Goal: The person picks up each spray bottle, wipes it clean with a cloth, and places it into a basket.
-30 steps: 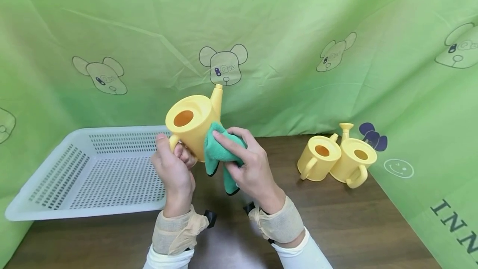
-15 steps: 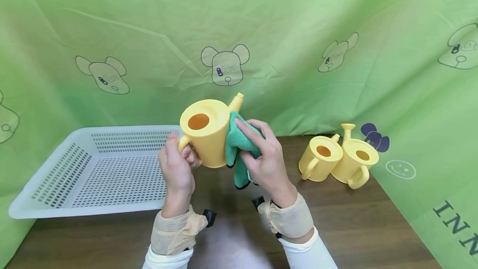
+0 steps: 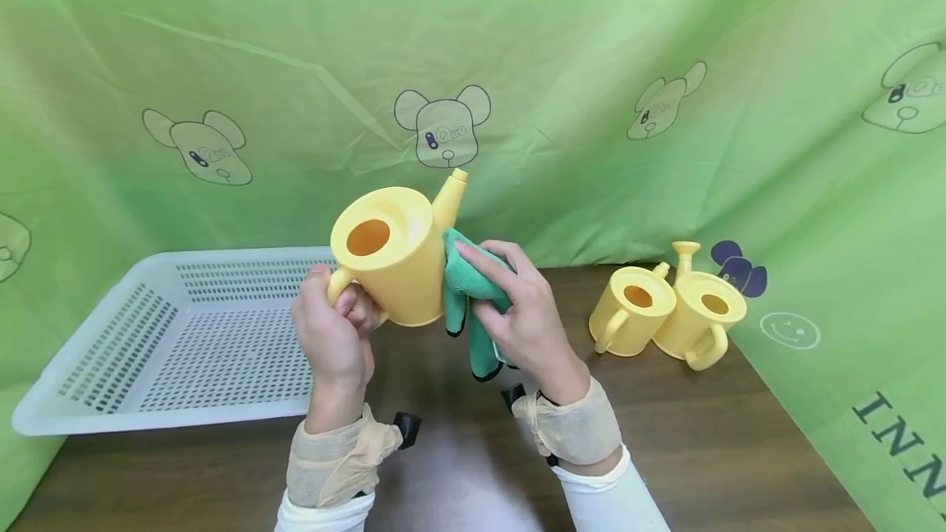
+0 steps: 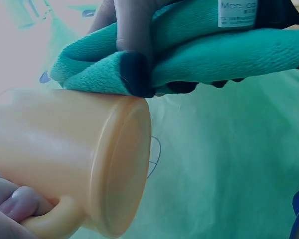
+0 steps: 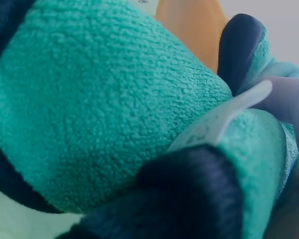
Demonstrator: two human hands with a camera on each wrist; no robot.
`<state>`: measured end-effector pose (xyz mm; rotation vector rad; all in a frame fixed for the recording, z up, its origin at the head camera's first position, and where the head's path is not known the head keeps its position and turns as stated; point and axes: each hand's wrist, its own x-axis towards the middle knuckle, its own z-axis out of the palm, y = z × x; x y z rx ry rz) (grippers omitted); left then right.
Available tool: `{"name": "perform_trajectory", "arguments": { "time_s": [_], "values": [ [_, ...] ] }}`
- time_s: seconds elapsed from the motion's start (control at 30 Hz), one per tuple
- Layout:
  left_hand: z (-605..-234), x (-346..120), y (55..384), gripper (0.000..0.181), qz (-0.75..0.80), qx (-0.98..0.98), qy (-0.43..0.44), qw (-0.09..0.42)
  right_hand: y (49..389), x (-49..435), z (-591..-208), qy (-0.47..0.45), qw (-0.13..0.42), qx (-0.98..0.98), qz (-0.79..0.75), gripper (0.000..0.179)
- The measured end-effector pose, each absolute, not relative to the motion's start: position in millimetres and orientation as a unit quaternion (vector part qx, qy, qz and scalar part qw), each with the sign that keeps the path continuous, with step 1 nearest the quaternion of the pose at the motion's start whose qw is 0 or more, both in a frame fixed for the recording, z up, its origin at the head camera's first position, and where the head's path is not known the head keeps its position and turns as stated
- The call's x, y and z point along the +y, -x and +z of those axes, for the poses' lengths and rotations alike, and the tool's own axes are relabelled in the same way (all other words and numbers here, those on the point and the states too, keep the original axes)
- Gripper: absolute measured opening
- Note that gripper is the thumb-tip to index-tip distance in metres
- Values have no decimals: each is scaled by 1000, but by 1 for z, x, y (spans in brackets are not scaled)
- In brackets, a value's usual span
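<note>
A yellow watering can (image 3: pixel 406 277) is held up above the table, its spout tilted to the upper right. My left hand (image 3: pixel 332 343) grips it by the handle (image 4: pixel 60 219). In my right hand (image 3: pixel 528 318) is a bunched green cloth (image 3: pixel 473 277) with dark edging, pressed against the can's side below the spout. From the left wrist view the cloth (image 4: pixel 94 69) lies along the can's wall near its base, and a white label (image 4: pixel 237 12) shows on it. The cloth (image 5: pixel 104 104) fills most of the right wrist view, hiding much of the can.
A white perforated plastic basket (image 3: pixel 170 421) stands on the left of the wooden table (image 3: pixel 709 450). Two more yellow watering cans, one without a sprinkler head (image 3: pixel 628 318) and one with it (image 3: pixel 695 310), stand together on the right. Green printed fabric (image 3: pixel 547 146) surrounds the table.
The can moved right, then back left with my left hand. My right hand with the cloth has shifted right and now presses nearer the front of the can, under the spout.
</note>
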<state>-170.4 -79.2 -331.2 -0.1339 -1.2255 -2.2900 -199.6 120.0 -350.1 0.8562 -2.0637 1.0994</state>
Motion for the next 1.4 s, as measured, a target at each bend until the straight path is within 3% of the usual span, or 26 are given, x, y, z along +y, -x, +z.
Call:
{"name": "perform_trajectory", "arguments": {
  "time_s": [0.27,0.57,1.1,1.4],
  "values": [
    [-331,-85,172,45,-854,-430,74,284,201,121,-351,-335,311,-796,397,67],
    [-331,-87,169,43,-849,-447,88,267,203,122,-351,-341,319,-785,407,65],
    [-333,-82,166,40,-810,-527,100,240,205,129,-349,-305,372,-757,441,63],
    [-336,-86,161,58,-714,-626,131,284,207,133,-346,-262,399,-763,437,67]
  ]
}}
